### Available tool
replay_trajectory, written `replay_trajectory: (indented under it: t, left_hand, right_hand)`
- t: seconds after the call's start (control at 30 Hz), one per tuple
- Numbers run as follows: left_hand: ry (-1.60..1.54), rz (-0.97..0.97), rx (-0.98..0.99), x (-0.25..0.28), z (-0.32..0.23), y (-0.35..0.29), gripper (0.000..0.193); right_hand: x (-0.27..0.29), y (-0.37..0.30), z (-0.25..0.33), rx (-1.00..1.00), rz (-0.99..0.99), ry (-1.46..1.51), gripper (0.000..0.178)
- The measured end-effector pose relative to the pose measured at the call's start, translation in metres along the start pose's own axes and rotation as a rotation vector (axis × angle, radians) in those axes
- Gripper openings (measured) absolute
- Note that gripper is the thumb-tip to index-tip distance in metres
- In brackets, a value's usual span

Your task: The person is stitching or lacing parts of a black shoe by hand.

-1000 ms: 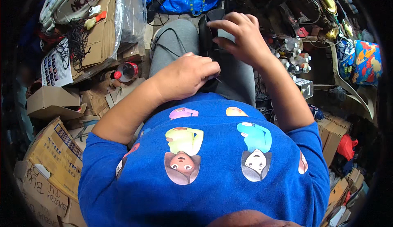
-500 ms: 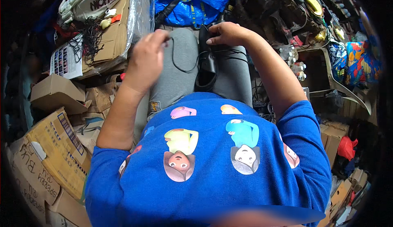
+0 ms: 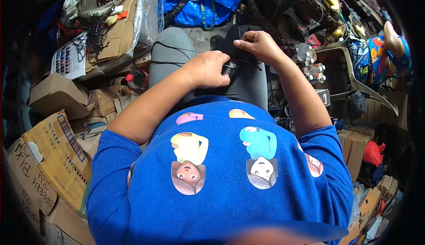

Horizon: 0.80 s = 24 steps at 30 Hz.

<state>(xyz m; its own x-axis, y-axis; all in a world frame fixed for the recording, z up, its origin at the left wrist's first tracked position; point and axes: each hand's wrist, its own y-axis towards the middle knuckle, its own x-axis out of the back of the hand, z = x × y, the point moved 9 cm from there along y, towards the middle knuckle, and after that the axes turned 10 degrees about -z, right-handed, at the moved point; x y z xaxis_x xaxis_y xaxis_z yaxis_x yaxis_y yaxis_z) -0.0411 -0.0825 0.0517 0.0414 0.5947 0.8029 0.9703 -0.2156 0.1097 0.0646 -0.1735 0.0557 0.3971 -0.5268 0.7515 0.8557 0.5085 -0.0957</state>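
A black shoe (image 3: pixel 229 70) lies on my right thigh, partly hidden by my hands. My left hand (image 3: pixel 209 69) is closed over its near left side, fingers curled against the shiny black part. A long black shoelace (image 3: pixel 170 46) loops out across my left knee and runs back toward that hand. Farther along the shoe, my right hand (image 3: pixel 258 47) is closed in a pinch, thumb against forefinger. What sits between those fingertips is too small to make out; dark lace lies just below them.
A blue bag (image 3: pixel 201 4) lies beyond my knees. To the left are cardboard boxes (image 3: pixel 59 94) and a tangle of black cords (image 3: pixel 95 41). Plastic bottles (image 3: pixel 314 72) stand at the right, beside a pale curved frame (image 3: pixel 374 97). Another person's foot (image 3: pixel 392 39) shows at far right.
My left hand has come down and right, from raised above my left knee onto the shoe. The shoe has moved right, and the lace now spreads across my left knee. My right hand moved slightly nearer.
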Motion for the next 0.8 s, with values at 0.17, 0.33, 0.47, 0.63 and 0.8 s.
replay_trajectory:
  t: [0.17,0.33,0.47,0.63,0.8]
  left_hand:
    - [0.216,0.052,0.023,-0.004,-0.014,0.006,0.05]
    - [0.159,0.006,0.033,0.002,0.001,0.001,0.047]
    - [0.101,-0.123,0.009,0.029,0.013,-0.003,0.043]
    - [0.076,-0.065,-0.075,0.011,0.009,0.005,0.039]
    - [0.094,-0.044,-0.233,-0.023,-0.023,0.016,0.033]
  right_hand:
    - [-0.015,-0.002,-0.029,0.021,0.35,0.511,0.028]
    - [-0.004,0.018,-0.012,0.128,0.224,0.108,0.025]
    - [0.006,0.042,0.031,0.353,0.069,-0.005,0.036]
    - [0.017,0.039,0.036,0.419,0.087,-0.113,0.031]
    - [0.001,0.013,-0.069,-0.066,0.103,0.255,0.032]
